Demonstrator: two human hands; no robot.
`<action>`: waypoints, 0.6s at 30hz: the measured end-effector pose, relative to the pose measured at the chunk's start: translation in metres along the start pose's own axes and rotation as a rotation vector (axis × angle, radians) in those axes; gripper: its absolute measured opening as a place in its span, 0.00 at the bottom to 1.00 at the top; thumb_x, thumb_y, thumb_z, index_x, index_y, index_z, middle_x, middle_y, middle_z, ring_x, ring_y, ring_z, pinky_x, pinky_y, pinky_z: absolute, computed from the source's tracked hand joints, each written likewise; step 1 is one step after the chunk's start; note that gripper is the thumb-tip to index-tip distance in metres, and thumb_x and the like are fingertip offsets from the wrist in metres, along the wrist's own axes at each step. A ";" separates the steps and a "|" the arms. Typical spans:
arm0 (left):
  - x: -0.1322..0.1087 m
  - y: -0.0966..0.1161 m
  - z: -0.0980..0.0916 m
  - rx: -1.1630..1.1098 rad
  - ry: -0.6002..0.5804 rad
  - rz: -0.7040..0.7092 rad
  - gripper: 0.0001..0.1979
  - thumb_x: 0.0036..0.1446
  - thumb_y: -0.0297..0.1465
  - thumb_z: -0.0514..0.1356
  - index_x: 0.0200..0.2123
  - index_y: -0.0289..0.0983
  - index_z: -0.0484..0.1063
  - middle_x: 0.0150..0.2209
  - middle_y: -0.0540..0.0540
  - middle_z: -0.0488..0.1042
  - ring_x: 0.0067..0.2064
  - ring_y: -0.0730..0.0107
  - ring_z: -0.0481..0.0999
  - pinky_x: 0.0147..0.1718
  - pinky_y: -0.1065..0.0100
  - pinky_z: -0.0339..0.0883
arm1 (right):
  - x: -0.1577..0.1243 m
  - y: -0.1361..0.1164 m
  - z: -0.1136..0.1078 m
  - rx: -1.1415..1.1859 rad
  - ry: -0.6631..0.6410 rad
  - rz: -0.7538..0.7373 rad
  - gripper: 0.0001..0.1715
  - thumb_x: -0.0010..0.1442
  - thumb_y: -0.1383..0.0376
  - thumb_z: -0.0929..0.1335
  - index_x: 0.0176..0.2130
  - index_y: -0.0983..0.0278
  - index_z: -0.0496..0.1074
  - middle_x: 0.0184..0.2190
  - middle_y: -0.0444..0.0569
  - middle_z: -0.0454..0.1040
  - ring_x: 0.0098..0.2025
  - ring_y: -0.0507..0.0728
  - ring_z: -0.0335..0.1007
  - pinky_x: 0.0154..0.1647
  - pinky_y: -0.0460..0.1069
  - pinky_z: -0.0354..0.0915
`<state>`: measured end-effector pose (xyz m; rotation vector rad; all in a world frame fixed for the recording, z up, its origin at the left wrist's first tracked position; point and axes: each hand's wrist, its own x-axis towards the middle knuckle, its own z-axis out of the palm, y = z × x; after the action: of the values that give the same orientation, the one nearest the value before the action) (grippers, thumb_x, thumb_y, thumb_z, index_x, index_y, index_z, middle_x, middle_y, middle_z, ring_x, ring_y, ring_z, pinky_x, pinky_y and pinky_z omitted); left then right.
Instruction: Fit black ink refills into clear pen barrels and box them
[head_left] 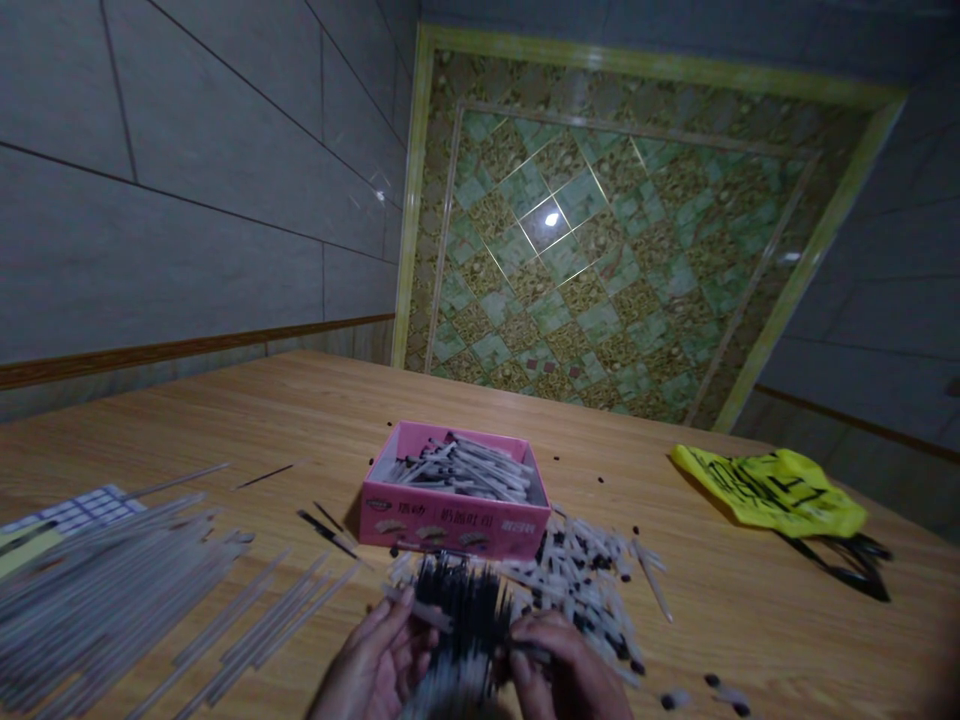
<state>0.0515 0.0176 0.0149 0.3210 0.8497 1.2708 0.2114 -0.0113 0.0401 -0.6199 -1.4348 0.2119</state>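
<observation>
My left hand [377, 660] and my right hand [564, 670] sit at the bottom edge of the head view, either side of a bundle of thin dark-tipped pen refills [463, 615]. The left fingers curl around one pale refill and the bundle's side. The right fingers are pinched on the bundle from the right. Just beyond the hands stands a pink cardboard box [450, 522] holding several more refills. A loose heap of short white pieces with black ends [589, 575] lies right of the box.
Long clear pen tubes [112, 600] are spread over the left of the wooden table [750, 600]. A yellow plastic bag [772, 487] with black scissors [851, 565] lies at the right. A keypad-like flat object [82, 508] is at the far left. Tiled walls lie behind.
</observation>
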 end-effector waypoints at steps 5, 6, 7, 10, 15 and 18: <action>0.001 -0.001 0.000 -0.146 -0.018 -0.089 0.05 0.52 0.20 0.60 0.33 0.32 0.68 0.22 0.45 0.78 0.21 0.71 0.77 0.17 0.75 0.71 | 0.000 0.011 -0.006 -0.153 -0.242 0.121 0.11 0.52 0.70 0.69 0.38 0.60 0.74 0.30 0.47 0.75 0.29 0.55 0.73 0.27 0.44 0.67; 0.002 0.000 -0.002 -0.196 -0.012 -0.100 0.04 0.53 0.20 0.59 0.34 0.32 0.68 0.22 0.46 0.78 0.21 0.71 0.78 0.17 0.76 0.71 | -0.001 0.014 -0.009 -0.167 -0.223 0.196 0.11 0.53 0.68 0.69 0.39 0.60 0.74 0.32 0.48 0.76 0.30 0.55 0.73 0.28 0.44 0.68; 0.004 0.001 -0.003 -0.248 -0.003 -0.106 0.04 0.55 0.19 0.57 0.34 0.32 0.68 0.22 0.45 0.78 0.21 0.71 0.78 0.17 0.76 0.72 | -0.001 0.018 -0.012 -0.175 -0.176 0.276 0.13 0.53 0.66 0.69 0.41 0.60 0.73 0.34 0.49 0.77 0.32 0.55 0.74 0.30 0.45 0.69; 0.008 0.005 -0.005 -0.373 0.030 -0.086 0.07 0.58 0.19 0.52 0.33 0.31 0.68 0.22 0.44 0.79 0.22 0.72 0.78 0.18 0.77 0.73 | 0.007 0.027 -0.024 -0.187 -0.066 0.479 0.15 0.56 0.60 0.68 0.44 0.61 0.71 0.38 0.50 0.76 0.36 0.57 0.73 0.34 0.47 0.69; 0.008 0.009 -0.002 -0.421 0.035 -0.034 0.08 0.60 0.19 0.50 0.33 0.30 0.68 0.21 0.42 0.78 0.21 0.73 0.78 0.18 0.79 0.72 | 0.026 0.036 -0.040 -0.171 0.017 0.513 0.19 0.58 0.57 0.66 0.47 0.64 0.68 0.42 0.54 0.75 0.40 0.59 0.71 0.33 0.49 0.68; 0.007 0.008 -0.001 -0.415 0.016 -0.017 0.09 0.60 0.19 0.50 0.31 0.30 0.69 0.20 0.42 0.78 0.20 0.73 0.77 0.17 0.78 0.72 | 0.028 0.043 -0.046 -0.311 -0.042 0.444 0.17 0.60 0.58 0.63 0.46 0.65 0.68 0.41 0.54 0.75 0.41 0.59 0.71 0.38 0.50 0.67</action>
<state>0.0454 0.0266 0.0171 -0.0282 0.5813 1.3988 0.2700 0.0258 0.0416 -1.1967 -1.3659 0.3546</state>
